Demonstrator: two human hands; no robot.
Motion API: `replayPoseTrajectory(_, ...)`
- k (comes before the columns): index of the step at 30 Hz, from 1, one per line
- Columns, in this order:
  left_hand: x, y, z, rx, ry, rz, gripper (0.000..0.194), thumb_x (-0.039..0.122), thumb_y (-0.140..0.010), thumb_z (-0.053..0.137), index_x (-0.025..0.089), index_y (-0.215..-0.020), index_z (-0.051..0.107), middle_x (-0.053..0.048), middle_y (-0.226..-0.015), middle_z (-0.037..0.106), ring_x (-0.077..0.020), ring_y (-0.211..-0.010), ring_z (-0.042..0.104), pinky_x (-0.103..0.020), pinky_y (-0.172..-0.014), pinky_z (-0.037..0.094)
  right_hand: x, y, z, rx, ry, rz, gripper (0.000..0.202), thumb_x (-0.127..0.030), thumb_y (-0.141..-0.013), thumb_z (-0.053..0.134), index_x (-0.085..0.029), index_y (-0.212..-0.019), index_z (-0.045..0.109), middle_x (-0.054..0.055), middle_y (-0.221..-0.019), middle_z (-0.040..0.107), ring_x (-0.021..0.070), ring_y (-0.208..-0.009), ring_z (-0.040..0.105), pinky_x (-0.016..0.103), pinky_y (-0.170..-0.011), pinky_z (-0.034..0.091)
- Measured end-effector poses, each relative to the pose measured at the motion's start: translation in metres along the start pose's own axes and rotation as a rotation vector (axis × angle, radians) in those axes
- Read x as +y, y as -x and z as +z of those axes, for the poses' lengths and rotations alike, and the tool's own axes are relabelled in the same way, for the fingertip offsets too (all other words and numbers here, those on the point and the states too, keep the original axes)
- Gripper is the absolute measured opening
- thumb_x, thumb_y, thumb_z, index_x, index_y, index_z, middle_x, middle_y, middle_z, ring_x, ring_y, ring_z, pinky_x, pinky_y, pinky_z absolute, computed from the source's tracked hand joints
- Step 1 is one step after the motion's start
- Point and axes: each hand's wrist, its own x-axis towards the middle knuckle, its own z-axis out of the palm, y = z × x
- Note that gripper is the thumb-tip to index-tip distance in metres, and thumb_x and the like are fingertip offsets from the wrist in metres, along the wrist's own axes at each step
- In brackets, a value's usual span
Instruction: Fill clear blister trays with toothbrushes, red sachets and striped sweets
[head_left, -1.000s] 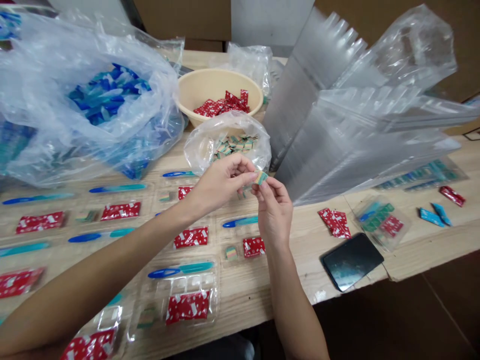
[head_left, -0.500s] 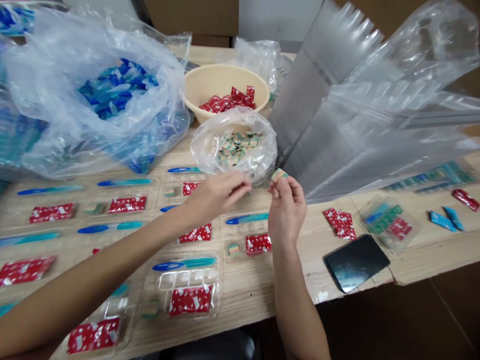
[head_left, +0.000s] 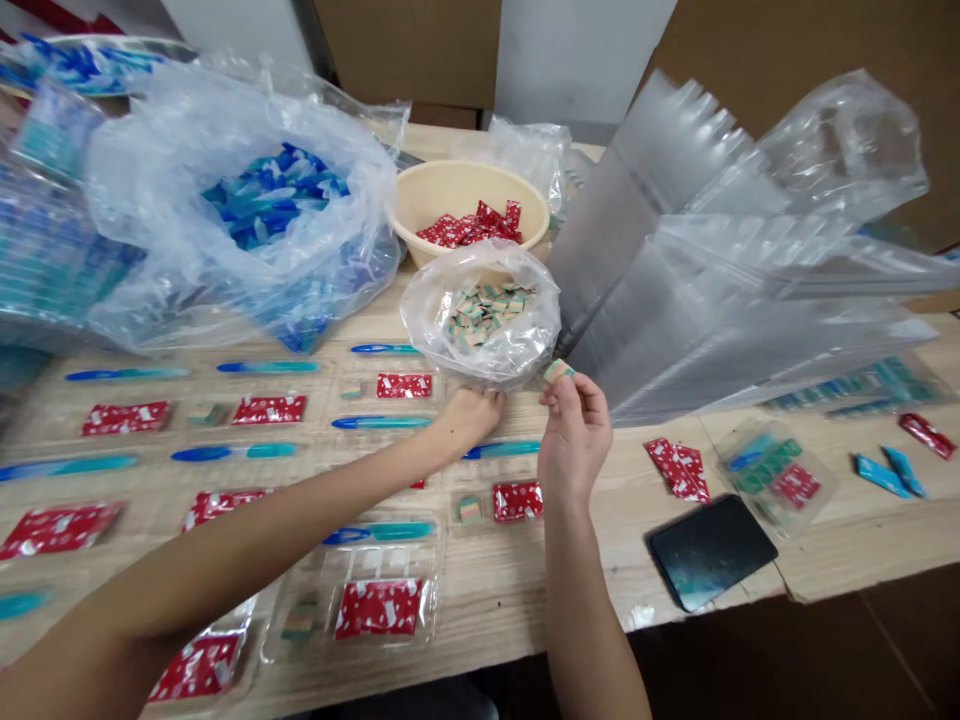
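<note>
My right hand [head_left: 576, 425] pinches a small striped eraser [head_left: 559, 372] between thumb and fingers, just right of a plastic bag [head_left: 427, 320] of similar striped pieces. Just in front of that bag, my left hand [head_left: 474, 418] is low over the table with its fingers curled; whatever it may hold is hidden. Below the hands lies a clear tray [head_left: 446, 490] with a blue pen [head_left: 502, 450], a striped eraser [head_left: 469, 510] and a red dotted packet [head_left: 517, 501]. More such trays spread to the left, partly under my left forearm.
A cream bowl [head_left: 409, 215] of red packets stands behind the eraser bag. At the left is a large bag [head_left: 150, 220] of blue pens. Stacked clear trays [head_left: 675, 310] rise at the right, with a black phone [head_left: 712, 550] and loose packets [head_left: 677, 470] in front.
My left hand has moved slightly right and down, towards the front of the eraser bag. My right hand keeps the eraser in about the same place. The view has shifted slightly.
</note>
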Motion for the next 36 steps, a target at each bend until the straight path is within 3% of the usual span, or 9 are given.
replayPoseTrajectory(2, 0.001, 0.012, -0.013, -0.075, 0.013, 0.048, 0.026, -0.002, -0.082, 0.039, 0.005, -0.094, 0.061, -0.02, -0.091, 0.068, -0.0285, -0.077, 0.068, -0.038, -0.062, 0.052, -0.001, 0.001, -0.001, -0.022, 0.022, -0.009, 0.018, -0.03, -0.068, 0.072, -0.021, -0.081, 0.062, -0.005, -0.071, 0.065, 0.0086, -0.063, 0.056, 0.026, -0.064, 0.046)
replayPoseTrajectory(4, 0.002, 0.025, -0.032, -0.055, 0.163, 0.158, 0.018, 0.006, -0.086, 0.044, 0.01, -0.092, 0.061, -0.012, -0.087, 0.068, -0.0218, -0.075, 0.066, -0.032, -0.063, 0.051, -0.002, 0.002, -0.001, -0.068, 0.056, -0.002, 0.018, -0.029, -0.069, 0.073, -0.02, -0.081, 0.063, -0.004, -0.073, 0.067, 0.0091, -0.064, 0.059, 0.026, -0.065, 0.048)
replayPoseTrajectory(7, 0.0, 0.034, -0.063, 0.166, 0.468, 0.265, 0.013, 0.015, -0.089, 0.047, 0.016, -0.092, 0.06, -0.002, -0.084, 0.065, -0.0118, -0.071, 0.061, -0.023, -0.065, 0.047, -0.004, 0.005, -0.001, -0.164, 0.087, 0.013, 0.017, -0.029, -0.07, 0.072, -0.02, -0.081, 0.063, -0.003, -0.075, 0.069, 0.0106, -0.069, 0.062, 0.027, -0.068, 0.05)
replayPoseTrajectory(9, -0.003, 0.032, -0.077, 0.305, 0.561, 0.258, 0.013, 0.016, -0.089, 0.047, 0.018, -0.093, 0.06, -0.001, -0.084, 0.064, -0.0101, -0.072, 0.058, -0.022, -0.066, 0.046, -0.005, 0.007, 0.0, -0.212, 0.099, -0.001, 0.015, -0.029, -0.072, 0.07, -0.021, -0.082, 0.063, -0.003, -0.075, 0.07, 0.0109, -0.069, 0.063, 0.027, -0.068, 0.051)
replayPoseTrajectory(11, -0.006, 0.026, -0.084, 0.362, 0.589, 0.252, 0.012, 0.015, -0.089, 0.049, 0.018, -0.09, 0.06, -0.001, -0.083, 0.064, -0.0102, -0.075, 0.058, -0.021, -0.068, 0.046, -0.006, 0.01, 0.0, -0.244, 0.111, -0.024, 0.013, -0.027, -0.073, 0.07, -0.021, -0.083, 0.064, -0.003, -0.073, 0.069, 0.0106, -0.067, 0.063, 0.027, -0.067, 0.052)
replayPoseTrajectory(23, -0.01, 0.023, -0.074, 0.466, 0.485, 0.274, 0.009, 0.016, -0.09, 0.051, 0.018, -0.09, 0.059, -0.002, -0.085, 0.065, -0.0116, -0.08, 0.06, -0.025, -0.074, 0.048, -0.012, 0.014, -0.002, -0.317, 0.148, -0.031, 0.013, -0.027, -0.074, 0.07, -0.023, -0.085, 0.067, -0.003, -0.071, 0.071, 0.0117, -0.064, 0.064, 0.028, -0.064, 0.054)
replayPoseTrajectory(26, -0.007, 0.025, -0.071, 0.543, 0.446, 0.312, 0.01, 0.013, -0.089, 0.051, 0.017, -0.096, 0.058, -0.004, -0.09, 0.064, -0.0116, -0.084, 0.06, -0.024, -0.074, 0.049, -0.015, 0.017, -0.001, -0.324, 0.134, -0.08, 0.02, -0.019, -0.07, 0.073, -0.024, -0.088, 0.065, -0.004, -0.077, 0.07, 0.0114, -0.071, 0.066, 0.027, -0.069, 0.055)
replayPoseTrajectory(29, -0.005, 0.032, -0.072, 0.589, 0.429, 0.322, 0.019, 0.015, -0.089, 0.053, 0.016, -0.108, 0.055, -0.007, -0.101, 0.063, -0.0137, -0.092, 0.06, -0.026, -0.079, 0.05, -0.021, 0.022, -0.002, -0.372, 0.106, -0.167, 0.02, -0.014, -0.073, 0.069, -0.025, -0.089, 0.063, -0.002, -0.089, 0.071, 0.0127, -0.083, 0.067, 0.03, -0.079, 0.056)
replayPoseTrajectory(36, -0.003, 0.055, -0.087, 0.532, 0.455, 0.378, 0.02, 0.018, -0.088, 0.055, 0.024, -0.106, 0.059, -0.006, -0.102, 0.066, -0.0172, -0.098, 0.062, -0.033, -0.085, 0.052, -0.033, 0.032, -0.005, -0.537, 0.065, -0.218, 0.022, -0.011, -0.078, 0.065, -0.028, -0.092, 0.064, 0.0, -0.099, 0.07, 0.014, -0.094, 0.065, 0.031, -0.082, 0.057)
